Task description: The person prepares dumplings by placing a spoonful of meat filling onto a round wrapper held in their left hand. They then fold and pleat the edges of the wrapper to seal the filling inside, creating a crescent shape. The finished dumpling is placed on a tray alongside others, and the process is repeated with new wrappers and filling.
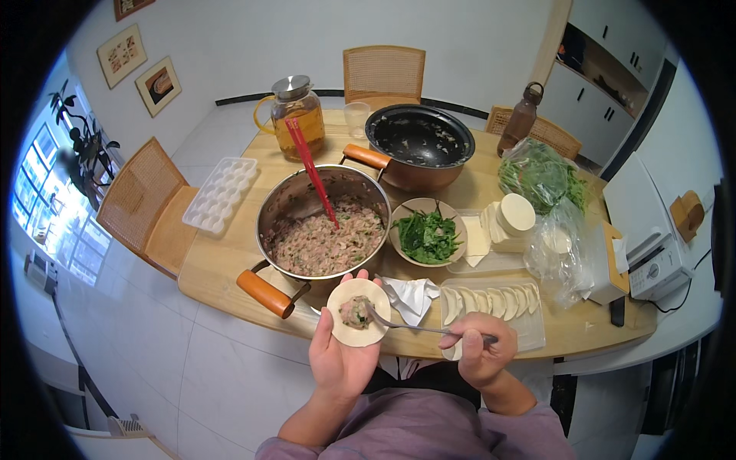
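Note:
A round dumpling wrapper [352, 338] lies flat on the palm of my left hand [345, 359], with a mound of minced meat filling [355, 312] at its middle. My right hand [486, 348] grips a metal spoon [417, 329], whose tip touches the filling. Behind my left hand stands a steel pot [263, 230] of minced filling, with red chopsticks [310, 169] upright in it. Folded dumplings [497, 302] sit in a row in a clear plastic tray [532, 339], partly behind my right hand. Stacked wrappers [516, 214] stand beyond the tray.
Around the pot on the wooden table [215, 267] are a bowl of chopped greens [428, 236], a black-lined pan [420, 138], a glass pitcher [299, 123], a white molded tray [221, 192], a crumpled tissue [411, 296], bagged greens [535, 172] and a brown bottle [520, 118].

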A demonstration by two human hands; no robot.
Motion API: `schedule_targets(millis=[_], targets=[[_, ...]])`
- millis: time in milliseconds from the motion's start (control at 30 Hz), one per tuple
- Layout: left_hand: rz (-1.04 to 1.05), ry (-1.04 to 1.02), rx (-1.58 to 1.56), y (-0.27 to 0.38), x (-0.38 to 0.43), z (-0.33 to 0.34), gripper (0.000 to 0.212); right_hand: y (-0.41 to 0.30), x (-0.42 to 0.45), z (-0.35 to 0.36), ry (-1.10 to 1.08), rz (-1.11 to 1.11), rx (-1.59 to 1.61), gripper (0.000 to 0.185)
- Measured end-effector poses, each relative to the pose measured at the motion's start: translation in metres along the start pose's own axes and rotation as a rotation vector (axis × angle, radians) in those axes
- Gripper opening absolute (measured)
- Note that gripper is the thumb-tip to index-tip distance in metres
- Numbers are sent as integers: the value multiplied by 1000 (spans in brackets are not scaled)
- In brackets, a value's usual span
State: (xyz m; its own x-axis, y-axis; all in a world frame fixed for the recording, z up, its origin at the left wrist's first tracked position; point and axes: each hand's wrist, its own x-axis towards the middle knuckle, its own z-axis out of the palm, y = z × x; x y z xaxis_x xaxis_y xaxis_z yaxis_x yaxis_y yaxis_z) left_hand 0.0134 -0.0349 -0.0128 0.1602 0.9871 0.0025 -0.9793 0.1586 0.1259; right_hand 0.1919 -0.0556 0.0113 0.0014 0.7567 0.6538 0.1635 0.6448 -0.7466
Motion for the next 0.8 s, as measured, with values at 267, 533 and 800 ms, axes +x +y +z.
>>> schedule_targets(millis=[267, 533, 800], targets=[[-56, 4, -2, 1, 0, -3, 52, 58, 34, -48, -101, -56, -607, 17], [-170, 14, 52, 0, 4, -2, 53, 71, 30, -56, -403, -70, -954, 34], [-260, -15, 33, -5, 8, 7, 54, 33, 12, -10, -382, -630, -650, 31]])
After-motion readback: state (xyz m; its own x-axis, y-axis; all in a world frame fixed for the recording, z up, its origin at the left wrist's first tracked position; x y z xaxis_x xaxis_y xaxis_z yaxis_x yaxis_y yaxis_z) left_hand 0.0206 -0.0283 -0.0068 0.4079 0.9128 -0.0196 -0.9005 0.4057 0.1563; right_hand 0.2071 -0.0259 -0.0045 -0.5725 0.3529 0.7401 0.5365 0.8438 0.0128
